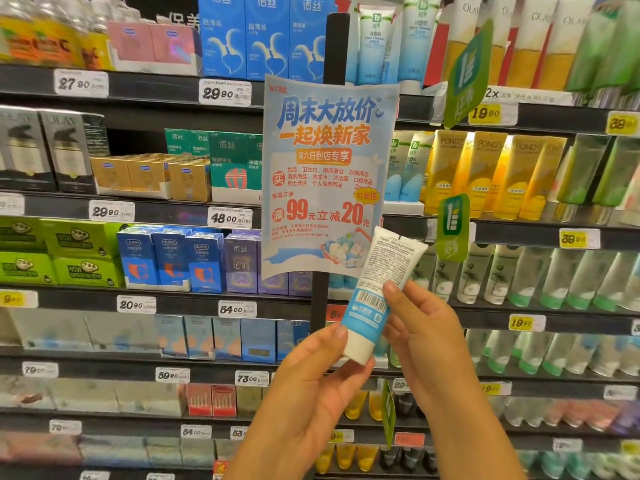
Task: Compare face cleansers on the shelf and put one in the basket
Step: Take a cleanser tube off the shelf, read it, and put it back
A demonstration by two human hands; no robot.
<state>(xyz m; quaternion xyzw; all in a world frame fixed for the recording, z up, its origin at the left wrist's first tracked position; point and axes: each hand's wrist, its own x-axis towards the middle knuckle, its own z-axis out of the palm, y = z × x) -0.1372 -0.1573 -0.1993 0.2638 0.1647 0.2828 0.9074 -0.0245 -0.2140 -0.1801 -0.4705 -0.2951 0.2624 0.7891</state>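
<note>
Dark store shelves, yellow price tags, hanging promotional poster

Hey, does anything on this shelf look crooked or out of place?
The promo poster hanging on the black divider post is tilted and curled, covering products behind it. The shelved stock looks orderly.

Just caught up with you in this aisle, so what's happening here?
A person stands at a store shelf, holding up a white and blue cleanser tube with its printed back and barcode facing them. The left hand pinches the cap end from below, and the right hand steadies the tube's side. A blue promotional poster hangs behind it. Yellow tubes stand on the shelf to the right. No basket is in view.
</note>
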